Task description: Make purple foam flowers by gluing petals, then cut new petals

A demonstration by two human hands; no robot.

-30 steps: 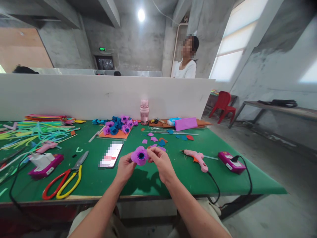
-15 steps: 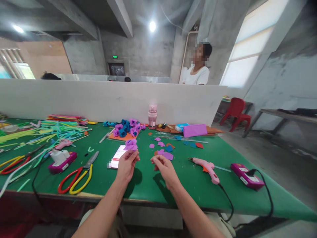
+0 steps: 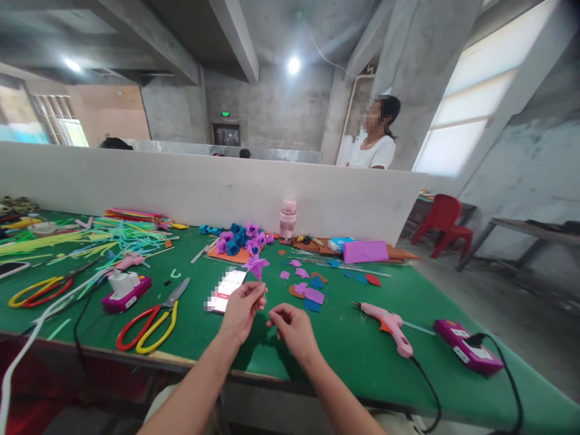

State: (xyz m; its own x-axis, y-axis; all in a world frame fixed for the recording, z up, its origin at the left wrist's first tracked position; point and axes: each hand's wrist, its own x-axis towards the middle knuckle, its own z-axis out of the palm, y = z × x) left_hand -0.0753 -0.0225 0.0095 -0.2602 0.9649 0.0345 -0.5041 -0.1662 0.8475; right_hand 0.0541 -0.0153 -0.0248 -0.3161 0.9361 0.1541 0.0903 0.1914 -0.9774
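Observation:
My left hand (image 3: 244, 308) is closed in a pinch below a purple craft flower (image 3: 256, 266), seemingly on its thin stem, which barely shows. The flower stands above the fingertips with its petals spread. Just to the right, apart from it, my right hand (image 3: 290, 326) has thumb and fingers pressed together; whether anything is in them is hidden. A phone (image 3: 229, 284) with a lit screen lies behind my left hand. Loose purple petals (image 3: 314, 295) and blue petals (image 3: 312, 306) lie beyond my right hand.
Scissors (image 3: 156, 320) with red and yellow handles lie left. A pink glue gun (image 3: 387, 323) and a purple power box (image 3: 469, 347) with cords are right. Finished flowers (image 3: 238, 238), a pink bottle (image 3: 287, 220) and a white partition (image 3: 217, 187) stand behind. A person (image 3: 374, 145) is beyond it.
The flower has turned in my left hand, so its petals now point differently. My right hand has come closer to the left. The whole view has shifted slightly.

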